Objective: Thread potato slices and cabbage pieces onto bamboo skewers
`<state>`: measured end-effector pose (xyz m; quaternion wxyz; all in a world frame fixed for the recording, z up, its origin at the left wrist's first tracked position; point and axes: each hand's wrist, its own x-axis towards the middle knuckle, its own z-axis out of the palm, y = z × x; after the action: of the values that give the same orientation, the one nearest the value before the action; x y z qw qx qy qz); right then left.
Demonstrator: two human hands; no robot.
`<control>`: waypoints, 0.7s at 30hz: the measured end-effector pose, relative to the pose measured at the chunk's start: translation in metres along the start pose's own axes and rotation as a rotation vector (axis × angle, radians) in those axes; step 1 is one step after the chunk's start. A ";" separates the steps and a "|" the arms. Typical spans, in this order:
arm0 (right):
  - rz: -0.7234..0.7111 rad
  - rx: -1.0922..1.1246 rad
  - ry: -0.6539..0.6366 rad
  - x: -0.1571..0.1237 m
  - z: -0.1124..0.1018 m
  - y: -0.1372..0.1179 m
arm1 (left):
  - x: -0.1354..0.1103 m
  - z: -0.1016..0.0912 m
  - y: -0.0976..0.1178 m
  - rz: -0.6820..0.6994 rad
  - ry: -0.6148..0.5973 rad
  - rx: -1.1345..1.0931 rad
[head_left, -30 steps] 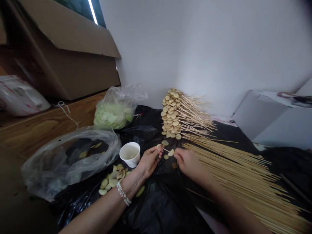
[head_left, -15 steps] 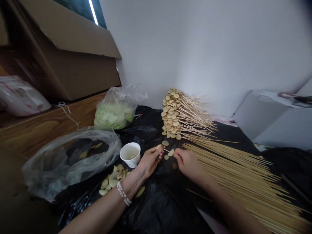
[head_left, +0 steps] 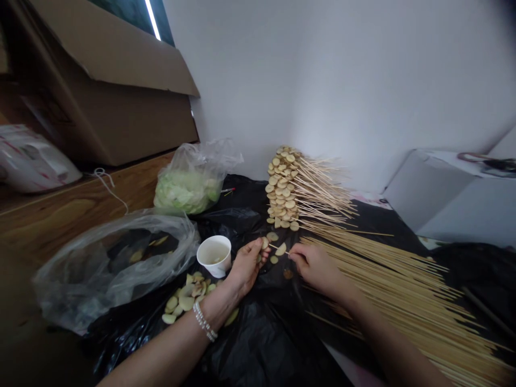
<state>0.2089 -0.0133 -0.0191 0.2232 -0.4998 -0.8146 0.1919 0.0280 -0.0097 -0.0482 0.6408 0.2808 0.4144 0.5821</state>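
My left hand (head_left: 246,264), wearing a beaded bracelet, pinches a pale round potato slice (head_left: 265,243) at its fingertips. From the right, my right hand (head_left: 313,264) grips a thin wooden skewer (head_left: 286,252), fingers closed. A half-round potato slice (head_left: 281,249) sits on that skewer between both hands, and the skewer's tip reaches the slice in my left fingers. Loose slices lie on the black plastic sheet (head_left: 258,333) close to my fingers. Behind my hands stands a stack of filled potato skewers (head_left: 282,185), slices at left, bare stick ends at right.
Many bare skewers (head_left: 403,290) cover the right side. A white cup (head_left: 215,257) stands left of my left hand, beside a pile of slices (head_left: 188,294). Further left are an open clear bag (head_left: 60,290), a bag of cut greens (head_left: 185,188) and a cardboard box (head_left: 133,113).
The slice at my left fingertips now shows more fully at the skewer's tip. My right hand has shifted slightly away, baring more stick beside the half-round slice.
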 end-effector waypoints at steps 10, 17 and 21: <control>0.025 -0.022 0.030 -0.003 0.012 -0.006 | 0.000 0.000 0.002 0.019 0.043 0.052; 0.025 0.008 0.080 -0.001 0.015 -0.003 | 0.002 -0.001 0.001 0.036 0.038 0.097; 0.031 0.102 0.062 0.000 0.015 -0.001 | 0.004 -0.004 0.001 0.048 0.030 0.124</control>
<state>0.1998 -0.0146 -0.0309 0.2703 -0.5059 -0.7888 0.2209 0.0242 -0.0056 -0.0497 0.6018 0.3209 0.4523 0.5747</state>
